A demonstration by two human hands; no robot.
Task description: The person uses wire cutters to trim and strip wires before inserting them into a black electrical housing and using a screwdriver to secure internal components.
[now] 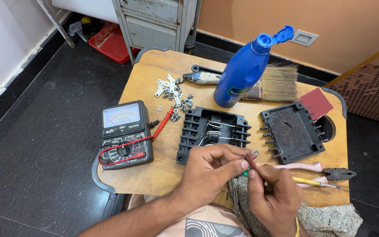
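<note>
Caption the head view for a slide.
Both hands, left hand and right hand, pinch a small part above an opened black housing beside a multimeter.

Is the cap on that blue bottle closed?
No, the blue bottle stands on the wooden table with its flip cap hinged open.

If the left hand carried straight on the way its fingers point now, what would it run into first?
The left hand points right, at the right hand; their fingertips already meet around a small red piece. So it would likely meet the right hand first, though depth is unclear.
</note>
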